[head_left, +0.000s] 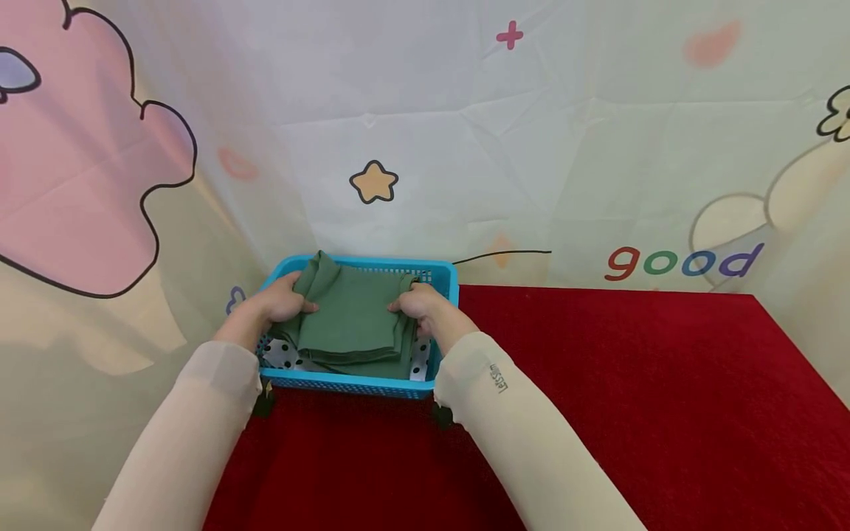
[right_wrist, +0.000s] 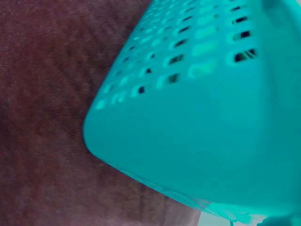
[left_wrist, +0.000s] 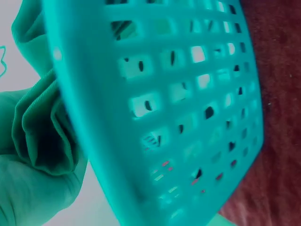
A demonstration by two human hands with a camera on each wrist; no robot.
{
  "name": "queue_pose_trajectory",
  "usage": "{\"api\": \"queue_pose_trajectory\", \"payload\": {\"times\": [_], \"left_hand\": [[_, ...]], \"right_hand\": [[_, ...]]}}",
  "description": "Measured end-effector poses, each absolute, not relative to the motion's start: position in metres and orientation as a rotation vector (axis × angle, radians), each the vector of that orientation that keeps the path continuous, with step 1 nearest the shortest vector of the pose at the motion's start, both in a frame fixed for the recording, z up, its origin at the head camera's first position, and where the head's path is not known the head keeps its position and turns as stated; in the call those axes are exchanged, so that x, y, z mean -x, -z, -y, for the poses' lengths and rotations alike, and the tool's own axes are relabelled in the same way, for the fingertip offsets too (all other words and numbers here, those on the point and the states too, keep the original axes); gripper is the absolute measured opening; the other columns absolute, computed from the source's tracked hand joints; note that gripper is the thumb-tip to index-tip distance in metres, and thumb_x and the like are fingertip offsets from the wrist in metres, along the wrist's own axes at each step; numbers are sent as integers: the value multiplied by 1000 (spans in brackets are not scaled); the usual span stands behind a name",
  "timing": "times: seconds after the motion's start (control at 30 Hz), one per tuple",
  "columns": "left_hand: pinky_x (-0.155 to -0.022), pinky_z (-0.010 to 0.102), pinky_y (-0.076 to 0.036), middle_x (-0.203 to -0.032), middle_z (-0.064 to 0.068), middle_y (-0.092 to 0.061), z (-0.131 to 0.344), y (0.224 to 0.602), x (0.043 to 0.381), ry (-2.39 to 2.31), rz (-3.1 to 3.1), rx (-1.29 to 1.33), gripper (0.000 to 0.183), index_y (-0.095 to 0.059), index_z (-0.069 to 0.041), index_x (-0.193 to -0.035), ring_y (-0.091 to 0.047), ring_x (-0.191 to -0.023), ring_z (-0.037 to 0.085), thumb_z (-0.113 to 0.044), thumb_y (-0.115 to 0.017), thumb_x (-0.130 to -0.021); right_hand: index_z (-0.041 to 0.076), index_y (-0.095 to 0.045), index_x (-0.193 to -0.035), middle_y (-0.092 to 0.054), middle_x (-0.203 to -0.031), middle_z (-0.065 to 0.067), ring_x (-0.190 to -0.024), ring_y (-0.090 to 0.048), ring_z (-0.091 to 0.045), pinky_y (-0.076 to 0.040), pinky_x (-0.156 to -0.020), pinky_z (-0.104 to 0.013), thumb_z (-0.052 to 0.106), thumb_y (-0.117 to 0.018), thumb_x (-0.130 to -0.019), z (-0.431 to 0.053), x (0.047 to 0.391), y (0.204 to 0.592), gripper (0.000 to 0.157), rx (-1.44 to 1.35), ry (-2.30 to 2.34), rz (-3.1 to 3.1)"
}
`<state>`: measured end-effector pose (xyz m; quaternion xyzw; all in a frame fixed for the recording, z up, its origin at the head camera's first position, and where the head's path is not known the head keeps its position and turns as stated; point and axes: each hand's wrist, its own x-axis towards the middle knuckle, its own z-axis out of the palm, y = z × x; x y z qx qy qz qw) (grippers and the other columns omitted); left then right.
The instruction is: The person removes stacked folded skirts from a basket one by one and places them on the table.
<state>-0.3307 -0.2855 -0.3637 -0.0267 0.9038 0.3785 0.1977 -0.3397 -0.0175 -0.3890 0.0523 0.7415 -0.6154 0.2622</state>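
Note:
A folded green cloth (head_left: 352,310), perhaps a garment, lies over a blue plastic basket (head_left: 352,381) with perforated walls. My left hand (head_left: 282,299) grips its left side, thumb on top. At the opposite side my right hand (head_left: 425,304) pinches the cloth near the basket's right wall. The left wrist view shows layered folds of the cloth (left_wrist: 42,127) between the thumb and fingers, beside the basket rim (left_wrist: 89,113). White fabric with black dots (head_left: 282,354) shows beneath the green cloth. In the right wrist view, the basket's corner (right_wrist: 174,136) hides the right hand.
The basket stands on a table with a red cloth (head_left: 631,369), at its far left. Behind it hangs a pale printed curtain (head_left: 432,133) with a star and the word "good". The red surface extends to the right and toward me.

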Motion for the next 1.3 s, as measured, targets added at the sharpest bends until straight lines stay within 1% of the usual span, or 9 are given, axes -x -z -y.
{"api": "queue_pose_trajectory", "payload": {"times": [0.37,0.57,0.63,0.73,0.83,1.0,1.13,1.23,1.3], "left_hand": [[-123,63,-29,-170,30,-4,278,339,328,-1113,-2542,70,89,10,-10,-166,-12,-156,53,-17,-56,-107],[-120,62,-34,-170,29,-9,273,327,325,-1172,-2538,45,89,8,-14,-167,-19,-154,53,-16,-57,-106],[-120,61,-34,-171,28,-10,270,323,325,-1190,-2539,34,89,8,-15,-167,-20,-154,52,-16,-57,-106],[-122,62,-32,-171,27,-8,266,315,324,-1194,-2557,9,89,7,-16,-167,-17,-155,52,-17,-58,-106],[-121,62,-32,-171,26,-12,259,304,324,-1216,-2573,-20,87,3,-17,-168,-19,-156,51,-17,-58,-106],[-116,59,-41,-167,24,-26,246,286,322,-1252,-2597,-64,81,-7,-20,-168,-33,-151,46,-17,-59,-105],[-103,53,-51,-161,22,-36,235,273,320,-1292,-2601,-74,76,-16,-22,-166,-46,-140,41,-17,-60,-105],[-100,51,-53,-159,20,-38,227,265,319,-1304,-2612,-87,73,-20,-23,-165,-48,-137,39,-18,-60,-105],[-102,51,-51,-160,20,-38,223,260,318,-1288,-2633,-100,73,-20,-23,-165,-47,-139,38,-19,-60,-105]], "right_hand": [[9,-27,-162,-40,-158,-18,-141,-49,-37,-47,-114,-54,12,-60,-104,10,343,366,67,-101,1708,-1971],[14,-10,-168,-28,-167,-16,-148,-43,-36,-44,-117,-53,9,-59,-104,4,345,354,80,-89,1755,-1916],[14,-8,-168,-25,-168,-16,-149,-40,-35,-42,-118,-53,8,-59,-104,0,345,349,81,-83,1772,-1896],[13,-11,-167,-25,-168,-15,-148,-39,-35,-41,-120,-52,8,-59,-104,-6,345,342,80,-78,1795,-1880],[13,-13,-167,-28,-167,-14,-146,-42,-34,-43,-119,-51,9,-61,-103,-14,344,338,80,-84,1809,-1885],[13,-18,-165,-34,-162,-13,-140,-47,-33,-46,-116,-49,12,-63,-103,-24,343,338,77,-102,1843,-1862],[12,-28,-159,-40,-157,-12,-136,-50,-31,-48,-115,-47,15,-64,-103,-30,343,345,67,-127,1865,-1812],[14,-29,-157,-41,-156,-11,-135,-50,-30,-48,-115,-47,18,-65,-103,-32,343,352,65,-142,1882,-1785],[15,-28,-158,-40,-157,-11,-135,-49,-31,-47,-115,-48,18,-65,-103,-33,343,356,67,-142,1912,-1755]]}}
